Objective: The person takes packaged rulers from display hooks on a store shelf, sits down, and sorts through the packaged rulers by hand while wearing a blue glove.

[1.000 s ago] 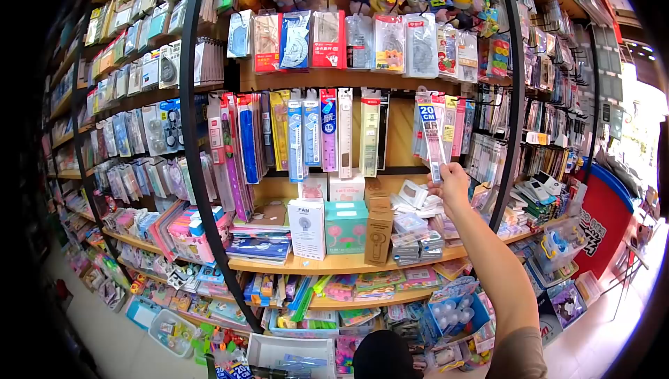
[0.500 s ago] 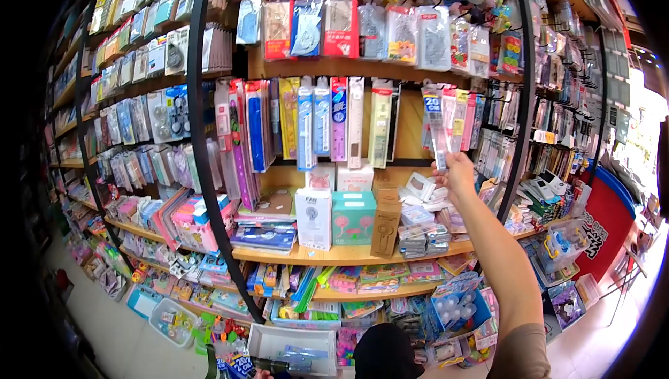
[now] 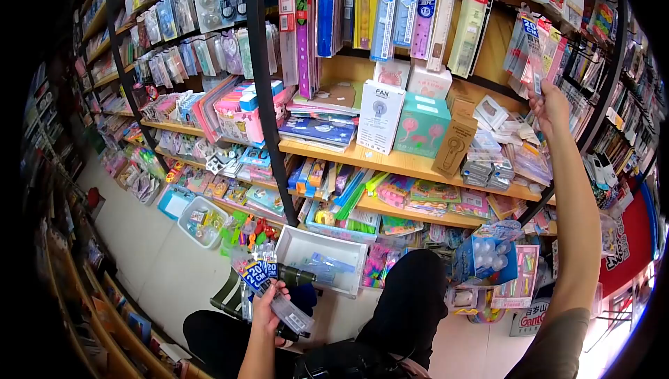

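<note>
Two or more 20 CM packs sit clasped in the left hand, well apart from the right hand, which pinches a hanging pack at the shelving by its lower end, sensible for likely light, stiff, slippery plastic.

The right arm stretches from a sleeve at four o'clock to the right hand between two and three, thumb and fingers drawn together. The left hand, at seven o'clock, has its fingers curled in a grip, its forearm pointing toward twelve.
</note>
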`<state>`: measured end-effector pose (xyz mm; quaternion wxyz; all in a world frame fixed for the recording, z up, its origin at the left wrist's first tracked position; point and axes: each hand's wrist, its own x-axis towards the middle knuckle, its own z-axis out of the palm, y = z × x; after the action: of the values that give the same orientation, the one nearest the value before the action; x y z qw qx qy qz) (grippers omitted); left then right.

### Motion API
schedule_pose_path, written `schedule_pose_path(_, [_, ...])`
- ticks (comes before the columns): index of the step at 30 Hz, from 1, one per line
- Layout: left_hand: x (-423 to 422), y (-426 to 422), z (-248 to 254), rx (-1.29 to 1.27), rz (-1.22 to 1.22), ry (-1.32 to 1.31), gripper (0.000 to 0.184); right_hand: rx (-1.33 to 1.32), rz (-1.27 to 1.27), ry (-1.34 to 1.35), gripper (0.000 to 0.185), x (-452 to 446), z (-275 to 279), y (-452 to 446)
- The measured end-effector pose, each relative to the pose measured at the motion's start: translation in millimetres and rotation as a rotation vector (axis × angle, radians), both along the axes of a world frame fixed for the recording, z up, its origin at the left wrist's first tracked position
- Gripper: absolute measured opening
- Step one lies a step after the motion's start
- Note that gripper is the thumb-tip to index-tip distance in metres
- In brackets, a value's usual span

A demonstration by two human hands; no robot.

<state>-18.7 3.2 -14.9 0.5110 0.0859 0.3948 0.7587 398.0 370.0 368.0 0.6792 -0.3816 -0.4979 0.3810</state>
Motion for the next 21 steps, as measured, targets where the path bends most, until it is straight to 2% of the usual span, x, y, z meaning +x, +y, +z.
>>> schedule_pose_path(5, [-1,1,-3,0.018,0.001,-0.011,0.018,0.011,0.007,0.024,0.021,-2,-3,0])
schedule_pose_path(9, [-3,1,-12,0.034,-0.005,-0.027,0.020,0.017,0.053,-0.091,0.023,14,-9,24])
schedule_pose_path(11, [-2,1,-14,0.042,-0.011,-0.055,0.023,0.013,0.010,-0.041,0.026,-7,-4,2])
schedule_pose_path(14, [-7,3,-30,0.015,-0.027,0.013,0.023,0.044,0.008,-0.038,0.024,-5,-11,9])
schedule_pose_path(15, [-2,4,-19,0.040,-0.033,-0.058,0.019,0.033,-0.021,0.012,0.021,-10,-11,8])
schedule_pose_path(16, [10,-1,25,-0.061,-0.071,-0.050,0.024,0.016,-0.015,0.040,0.017,-10,-11,9])
schedule_pose_path(21, [3,0,10,-0.053,-0.129,-0.064,0.024,0.008,0.008,0.090,0.015,-12,-14,8])
